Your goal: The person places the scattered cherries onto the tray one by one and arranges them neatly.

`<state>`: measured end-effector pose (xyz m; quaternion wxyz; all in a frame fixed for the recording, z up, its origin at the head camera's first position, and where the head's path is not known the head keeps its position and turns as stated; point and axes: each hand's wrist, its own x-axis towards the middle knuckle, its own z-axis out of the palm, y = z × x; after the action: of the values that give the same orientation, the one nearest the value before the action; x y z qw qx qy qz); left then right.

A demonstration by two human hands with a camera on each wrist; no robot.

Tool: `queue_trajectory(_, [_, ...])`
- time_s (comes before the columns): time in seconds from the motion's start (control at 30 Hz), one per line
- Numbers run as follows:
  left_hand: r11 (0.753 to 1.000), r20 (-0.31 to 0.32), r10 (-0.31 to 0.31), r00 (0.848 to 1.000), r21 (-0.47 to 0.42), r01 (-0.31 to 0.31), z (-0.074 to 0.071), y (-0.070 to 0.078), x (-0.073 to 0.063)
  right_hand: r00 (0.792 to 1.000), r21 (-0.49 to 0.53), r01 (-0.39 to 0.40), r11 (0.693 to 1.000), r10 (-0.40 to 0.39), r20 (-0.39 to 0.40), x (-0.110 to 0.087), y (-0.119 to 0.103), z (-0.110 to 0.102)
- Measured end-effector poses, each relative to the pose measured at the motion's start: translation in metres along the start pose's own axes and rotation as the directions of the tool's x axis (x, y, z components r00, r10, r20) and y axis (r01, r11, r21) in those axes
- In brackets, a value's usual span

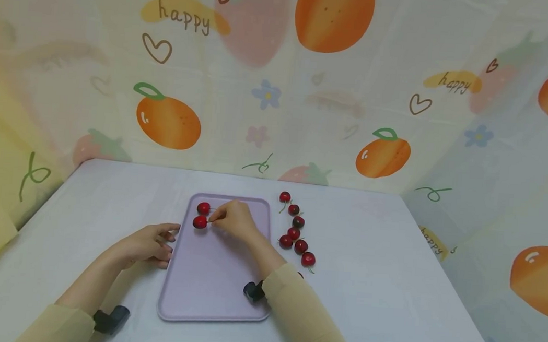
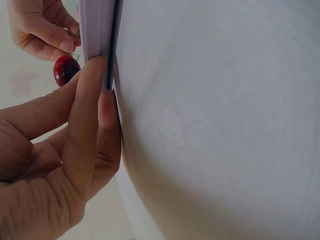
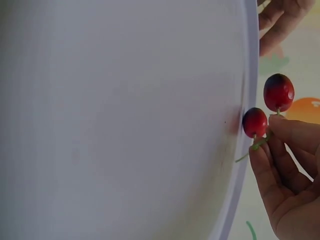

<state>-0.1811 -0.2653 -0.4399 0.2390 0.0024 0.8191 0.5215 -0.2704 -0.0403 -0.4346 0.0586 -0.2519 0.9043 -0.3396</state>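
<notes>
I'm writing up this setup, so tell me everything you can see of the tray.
The tray is light purple, rectangular, with rounded corners and a raised rim; it looks like smooth plastic. It lies flat on the white table. The left hand touches its left edge. One cherry seems to rest near its far left corner.

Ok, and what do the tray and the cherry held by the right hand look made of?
Tray: probably plastic, matte lilac, judging by its smooth surface and rounded, moulded-looking rim.
Cherry held by the right hand: smooth, glossy red, with small highlights; real fruit or plastic imitation, I can't tell.
</notes>
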Motion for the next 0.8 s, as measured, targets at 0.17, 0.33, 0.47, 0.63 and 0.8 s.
queue_trajectory(0.17, [1.000,-0.009,-0.005,1.000,0.013,0.005,0.0003,0.0007,-0.0007,1.000,-0.021,-0.026,0.999,0.026,0.006,-0.0002,-0.0011,0.0023])
queue_trajectory(0.33, [1.000,-0.012,-0.006,1.000,0.009,0.006,0.0015,0.0010,-0.0016,0.999,-0.049,-0.035,0.998,0.035,0.004,-0.0002,0.0004,0.0070])
queue_trajectory(0.47, [1.000,-0.013,-0.005,1.000,0.006,0.005,0.0020,0.0007,-0.0022,0.999,-0.067,-0.038,0.997,0.038,-0.003,-0.0005,0.0013,0.0098])
queue_trajectory(0.63, [1.000,-0.017,-0.002,1.000,0.018,0.002,0.0016,-0.0003,-0.0018,1.000,-0.107,-0.020,0.994,0.019,-0.012,-0.0008,0.0012,0.0100])
queue_trajectory(0.8, [1.000,-0.014,-0.002,1.000,0.017,0.002,0.0009,-0.0004,-0.0010,1.000,-0.103,-0.018,0.994,0.018,-0.003,0.0004,0.0011,0.0100])
